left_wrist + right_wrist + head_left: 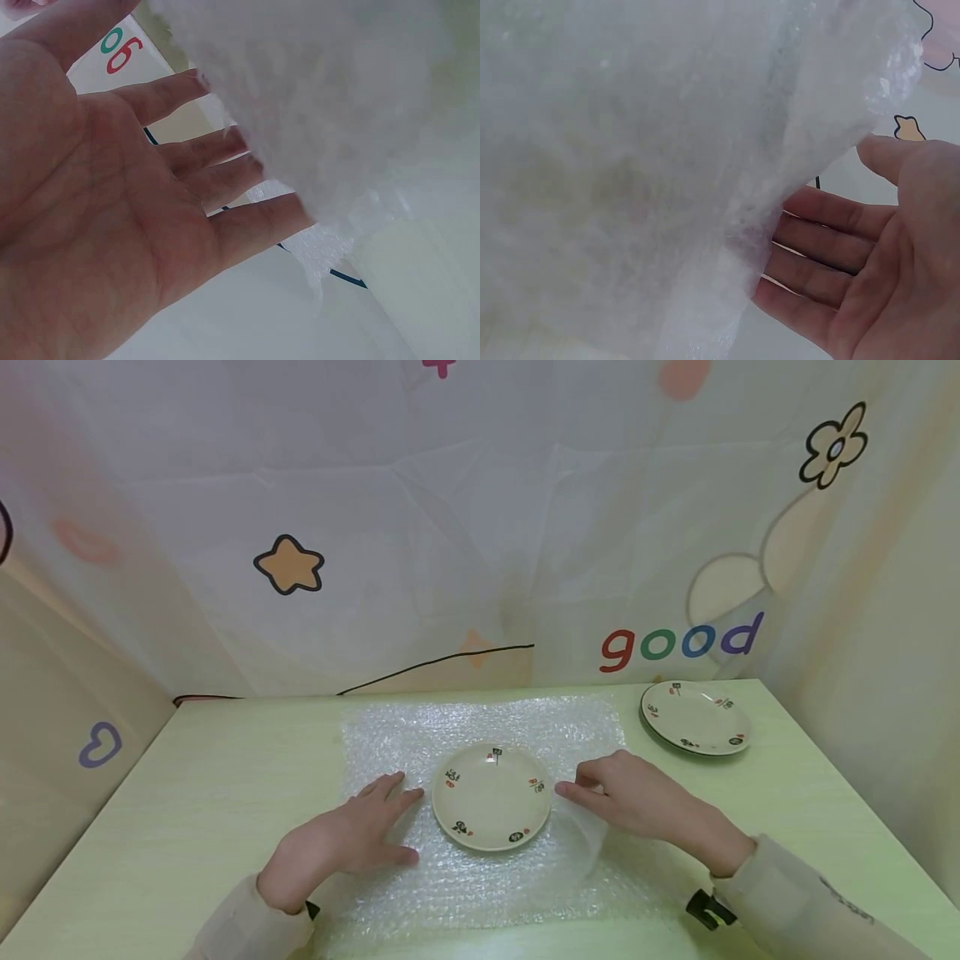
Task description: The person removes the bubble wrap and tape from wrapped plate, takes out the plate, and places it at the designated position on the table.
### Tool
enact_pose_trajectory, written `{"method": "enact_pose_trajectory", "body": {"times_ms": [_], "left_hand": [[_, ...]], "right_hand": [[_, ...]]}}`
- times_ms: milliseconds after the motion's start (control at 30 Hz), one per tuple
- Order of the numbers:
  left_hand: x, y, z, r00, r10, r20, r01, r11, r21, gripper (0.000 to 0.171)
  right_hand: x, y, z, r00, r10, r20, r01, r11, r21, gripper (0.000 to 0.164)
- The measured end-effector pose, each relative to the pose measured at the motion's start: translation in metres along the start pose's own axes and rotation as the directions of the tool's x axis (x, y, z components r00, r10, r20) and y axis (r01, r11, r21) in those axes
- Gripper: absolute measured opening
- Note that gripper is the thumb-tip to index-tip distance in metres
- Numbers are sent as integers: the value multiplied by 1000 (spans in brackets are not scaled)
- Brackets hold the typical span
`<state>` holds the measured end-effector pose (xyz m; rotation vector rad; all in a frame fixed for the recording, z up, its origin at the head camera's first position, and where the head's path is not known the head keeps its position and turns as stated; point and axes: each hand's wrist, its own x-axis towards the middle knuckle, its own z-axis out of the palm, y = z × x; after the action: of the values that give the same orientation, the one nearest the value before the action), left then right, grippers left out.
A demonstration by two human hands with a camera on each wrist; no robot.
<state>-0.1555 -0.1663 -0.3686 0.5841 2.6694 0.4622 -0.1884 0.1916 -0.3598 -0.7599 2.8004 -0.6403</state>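
Observation:
A round cream plate (491, 797) with small red and black motifs lies face up on a sheet of bubble wrap (390, 902). My left hand (348, 835) is over the wrap to the left of the plate, fingers spread and thumb apart. On the plate's other side is my right hand (637, 793), its thumb tip close to the rim and its index finger bent. In the right wrist view, bubble wrap (630, 187) overlaps the fingertips, and the thumb is at its edge, apart from the fingers. The left fingertips are likewise covered by wrap (337, 97) in the left wrist view.
Cream plates (697, 718) with similar motifs sit stacked at the back right of the pale green table (217, 793). A printed curtain (450, 527) hangs behind the table and along both sides.

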Motion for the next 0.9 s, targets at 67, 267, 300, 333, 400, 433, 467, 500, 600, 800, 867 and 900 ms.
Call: {"method": "enact_pose_trajectory", "body": {"times_ms": [67,267,300,333,400,433,467,500,600,800,867,900], "left_hand": [[0,0,0,1000,-1,2,1,1000,-5,78],[0,-1,1,1000,0,1,0,1000,-2,78],[0,-1,1,1000,2,-1,-2,1000,0,78],[0,-1,1,1000,4,-3,-4,1000,2,78],[0,-1,2,1000,4,-6,-4,1000,11,78],[0,-2,2,1000,3,-6,-3,1000,15,78],[0,-1,2,1000,0,-7,0,1000,21,78],[0,-1,3,1000,0,-8,0,1000,27,79],[0,-1,3,1000,-4,-10,5,998,55,82],[1,-1,4,1000,-3,-15,4,997,76,85],[1,-2,4,1000,-5,-8,5,998,70,82],[1,-2,4,1000,-6,-4,7,998,66,81]], "right_hand": [[-1,0,-2,1000,25,14,-25,1000,6,37],[-4,3,-6,1000,12,28,-13,1000,15,32],[-4,4,-7,1000,-1,26,1,1000,11,32],[-4,5,-7,1000,-12,24,12,1000,12,32],[-6,8,-8,999,-37,23,37,999,8,31],[-6,9,-9,999,-48,24,48,999,7,31],[-7,10,-9,998,-57,28,57,998,7,30],[-8,11,-10,997,-64,33,64,998,8,28],[-10,14,-14,996,-73,60,73,997,14,23],[-16,20,-21,985,-102,137,101,995,17,16],[-17,20,-22,983,-95,159,94,995,14,18],[-18,20,-22,982,-91,168,90,996,13,20]]}}
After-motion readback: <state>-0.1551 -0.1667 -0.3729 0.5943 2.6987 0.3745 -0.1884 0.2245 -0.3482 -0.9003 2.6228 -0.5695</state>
